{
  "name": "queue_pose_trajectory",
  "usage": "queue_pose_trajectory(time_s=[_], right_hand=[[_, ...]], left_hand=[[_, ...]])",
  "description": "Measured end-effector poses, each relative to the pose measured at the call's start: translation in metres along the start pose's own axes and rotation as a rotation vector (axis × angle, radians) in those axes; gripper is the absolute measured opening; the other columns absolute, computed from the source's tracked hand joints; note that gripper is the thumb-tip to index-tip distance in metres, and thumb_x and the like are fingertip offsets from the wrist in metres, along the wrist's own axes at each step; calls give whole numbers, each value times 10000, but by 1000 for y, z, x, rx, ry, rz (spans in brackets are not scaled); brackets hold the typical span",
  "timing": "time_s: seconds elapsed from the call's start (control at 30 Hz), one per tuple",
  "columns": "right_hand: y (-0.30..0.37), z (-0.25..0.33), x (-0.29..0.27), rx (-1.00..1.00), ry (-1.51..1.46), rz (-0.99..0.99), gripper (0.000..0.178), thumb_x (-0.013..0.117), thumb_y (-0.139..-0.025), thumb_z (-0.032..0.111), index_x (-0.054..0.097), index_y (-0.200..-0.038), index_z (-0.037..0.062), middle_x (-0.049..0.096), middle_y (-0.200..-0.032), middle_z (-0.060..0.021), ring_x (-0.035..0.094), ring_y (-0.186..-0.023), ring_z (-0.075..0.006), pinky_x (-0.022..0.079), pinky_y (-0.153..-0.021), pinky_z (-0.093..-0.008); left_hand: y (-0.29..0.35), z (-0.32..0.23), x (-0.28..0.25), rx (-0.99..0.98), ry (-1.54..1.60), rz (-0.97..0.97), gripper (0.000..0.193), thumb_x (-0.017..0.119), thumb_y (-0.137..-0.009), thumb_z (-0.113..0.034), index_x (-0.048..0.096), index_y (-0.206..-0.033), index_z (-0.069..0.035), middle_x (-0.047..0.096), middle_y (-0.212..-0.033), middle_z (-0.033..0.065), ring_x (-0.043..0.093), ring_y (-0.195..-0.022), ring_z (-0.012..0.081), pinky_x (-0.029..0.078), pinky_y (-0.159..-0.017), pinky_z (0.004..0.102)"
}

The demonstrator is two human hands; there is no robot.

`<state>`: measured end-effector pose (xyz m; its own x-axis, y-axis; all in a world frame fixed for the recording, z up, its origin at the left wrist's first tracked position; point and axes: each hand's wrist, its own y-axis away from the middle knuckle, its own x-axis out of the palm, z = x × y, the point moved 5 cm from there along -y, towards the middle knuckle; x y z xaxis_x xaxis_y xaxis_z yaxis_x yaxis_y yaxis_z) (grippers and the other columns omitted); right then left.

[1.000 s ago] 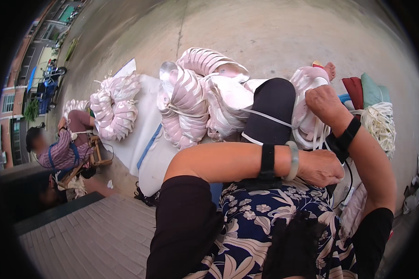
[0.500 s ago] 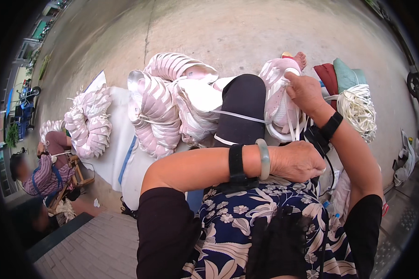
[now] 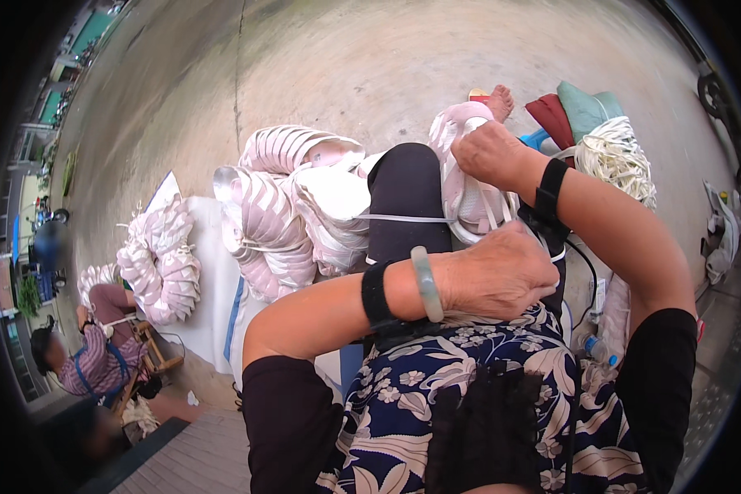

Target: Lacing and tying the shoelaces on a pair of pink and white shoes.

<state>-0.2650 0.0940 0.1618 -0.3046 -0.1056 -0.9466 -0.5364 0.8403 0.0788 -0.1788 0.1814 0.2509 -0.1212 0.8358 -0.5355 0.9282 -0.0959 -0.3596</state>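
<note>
Outdoors, the right hand (image 3: 490,152) is clamping down on a pink-and-white shoe bundle (image 3: 465,177) across the knee, while the left hand (image 3: 502,276) is closing on its white strap (image 3: 403,219).

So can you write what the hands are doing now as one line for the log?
left hand: closed near lap, strap | right hand: grips pink sandal bundle | white strap: taut across knee | more bundles: left

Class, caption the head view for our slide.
Seated person's right hand presses a pink-white bundle on the knee; left hand pulls white string.
</note>
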Motion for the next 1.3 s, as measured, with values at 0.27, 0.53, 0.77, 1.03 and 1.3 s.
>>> queue_pose_trajectory(time_s=[0.27, 0.53, 0.77, 1.03, 1.3], right_hand=[[54, -51, 24, 690, -1003, -434, 165, 525, -738, 158, 588, -747, 6, 583, -687, -218, 582, -701, -381, 441, -657, -451], [64, -28, 13, 712, -643, -187, 135, 585, -708, 186, 618, -741, 60, 620, -707, -172, 616, -701, -338, 478, -636, -439], [38, -13, 12, 382, -361, 39, 94, 567, -722, 118, 618, -756, 48, 639, -713, -111, 639, -702, -304, 500, -596, -415], [102, -30, 67, 1165, -1234, -314, 160, 540, -729, 162, 615, -715, 22, 599, -723, -202, 617, -693, -302, 468, -595, -405], [96, -58, 70, 1147, -1269, -465, 207, 578, -696, 197, 604, -686, -9, 590, -718, -223, 597, -697, -340, 456, -665, -398]], left_hand=[[4, 0, -17, -41, 52, 21, 115, 560, -755, -103, 481, -684, -57, 480, -654, 112, 503, -680, 331, 376, -634, 412], [5, 7, -3, -154, 133, 104, 98, 545, -771, -91, 475, -711, -57, 460, -634, 131, 486, -638, 351, 376, -610, 418], [-1, 7, 4, -186, 77, 142, 63, 535, -794, -96, 513, -751, -55, 482, -652, 115, 503, -653, 320, 374, -631, 402], [3, 6, -3, -199, 126, 76, 76, 547, -821, -98, 539, -768, -44, 493, -627, 120, 510, -622, 328, 385, -600, 401], [2, 4, -7, -271, 147, 18, 129, 537, -859, -121, 561, -774, -27, 484, -619, 141, 507, -592, 331, 391, -548, 382]])
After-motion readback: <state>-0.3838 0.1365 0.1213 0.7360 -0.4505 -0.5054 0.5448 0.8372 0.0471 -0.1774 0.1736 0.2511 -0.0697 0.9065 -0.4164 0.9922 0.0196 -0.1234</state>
